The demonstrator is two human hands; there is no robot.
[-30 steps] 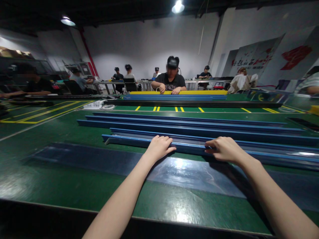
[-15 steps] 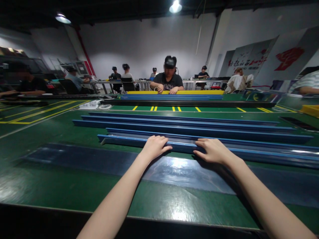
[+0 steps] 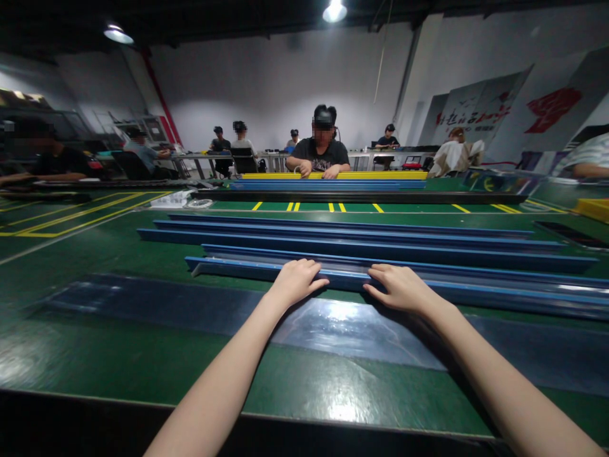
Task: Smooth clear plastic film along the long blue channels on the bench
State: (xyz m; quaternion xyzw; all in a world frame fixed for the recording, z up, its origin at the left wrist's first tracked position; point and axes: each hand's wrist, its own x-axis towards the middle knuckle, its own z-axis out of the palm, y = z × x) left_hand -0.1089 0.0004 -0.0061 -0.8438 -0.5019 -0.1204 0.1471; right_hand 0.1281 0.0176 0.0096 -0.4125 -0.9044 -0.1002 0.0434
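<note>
Several long blue rails lie side by side across the green table (image 3: pixel 118 355). My left hand (image 3: pixel 295 281) rests on the near edge of the nearest blue rail (image 3: pixel 238 268), fingers curled over its top and thumb below. A short way to the right, my right hand (image 3: pixel 400 288) grips the same rail the same way. Both hands are closed on the rail, about a hand's width apart. A dark glossy strip (image 3: pixel 200 308) lies flat on the table just in front of the rail, under my wrists.
More blue rails (image 3: pixel 333 238) lie behind the held one. Across the table a person (image 3: pixel 321 152) handles yellow and blue rails (image 3: pixel 333 180). Other people sit at tables further back and at both sides. A small white object (image 3: pixel 172 200) lies at the far left.
My right hand has slid left along the rail, closer to my left hand. The left hand has stayed in place on the rail.
</note>
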